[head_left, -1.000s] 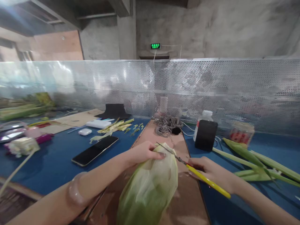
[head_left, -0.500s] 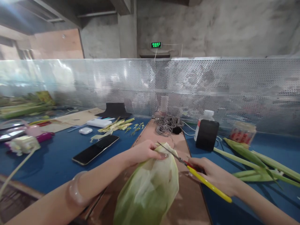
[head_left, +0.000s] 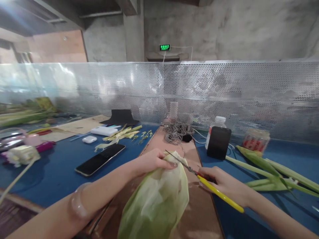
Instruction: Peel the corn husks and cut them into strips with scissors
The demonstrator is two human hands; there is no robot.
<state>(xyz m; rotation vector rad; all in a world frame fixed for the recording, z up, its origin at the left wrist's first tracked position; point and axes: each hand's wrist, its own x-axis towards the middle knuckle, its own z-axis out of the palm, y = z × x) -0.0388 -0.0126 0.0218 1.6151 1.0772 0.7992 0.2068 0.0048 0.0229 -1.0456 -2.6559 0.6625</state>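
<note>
My left hand point(head_left: 159, 161) pinches the top end of a broad, pale green corn husk point(head_left: 154, 199) between thumb and fingers. The husk hangs down toward me over a brown cardboard strip point(head_left: 204, 212). My right hand point(head_left: 215, 181) is closed round the scissors point(head_left: 219, 194), which have yellow and red handles. Their blades lie across the husk's top edge, close to my left thumb, with the tip pointing up and left. How far the blades are apart is hard to make out.
A black phone point(head_left: 101, 159) and a white earphone case point(head_left: 89, 139) lie on the left. Grey cord point(head_left: 178, 132) is heaped at the back. A dark box point(head_left: 218, 143), a white-capped bottle point(head_left: 220, 120) and more husks point(head_left: 264, 166) are on the right. A perforated metal screen point(head_left: 199, 89) stands behind.
The whole view has shifted slightly. Both hands, the husk and the scissors keep nearly the same positions relative to one another.
</note>
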